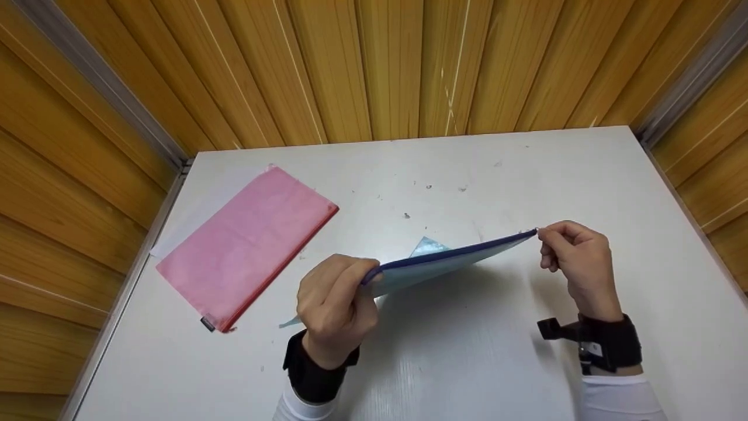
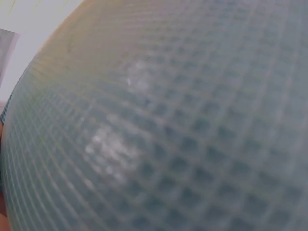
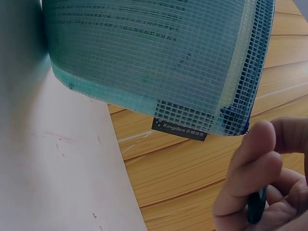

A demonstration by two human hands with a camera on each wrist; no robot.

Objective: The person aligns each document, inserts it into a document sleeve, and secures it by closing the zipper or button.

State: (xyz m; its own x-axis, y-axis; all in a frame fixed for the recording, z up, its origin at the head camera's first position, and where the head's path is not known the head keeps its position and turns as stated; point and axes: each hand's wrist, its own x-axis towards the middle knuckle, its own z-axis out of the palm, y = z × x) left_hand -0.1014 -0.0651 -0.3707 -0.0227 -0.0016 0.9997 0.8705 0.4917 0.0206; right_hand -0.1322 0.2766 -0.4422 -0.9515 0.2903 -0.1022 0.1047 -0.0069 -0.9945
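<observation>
A light blue mesh zipper pouch point(image 1: 461, 263) with a dark blue zip edge is held up over the white table, tilted. My left hand point(image 1: 339, 304) grips the left end of its zip edge with curled fingers. At the other end, my right hand point(image 1: 578, 263) pinches at the zip's tip, and a dark zipper pull point(image 3: 257, 207) shows between its curled fingers. Lines of print show through the mesh in the right wrist view, above a black label point(image 3: 179, 129). Mesh fills most of the left wrist view, hiding the left fingers' grip.
A pink zipper pouch point(image 1: 248, 245) with a red zip lies flat at the left, over a white sheet point(image 1: 198, 219). Wood-patterned panels point(image 1: 391, 70) stand behind and beside the white table point(image 1: 467, 362). Small marks dot the tabletop.
</observation>
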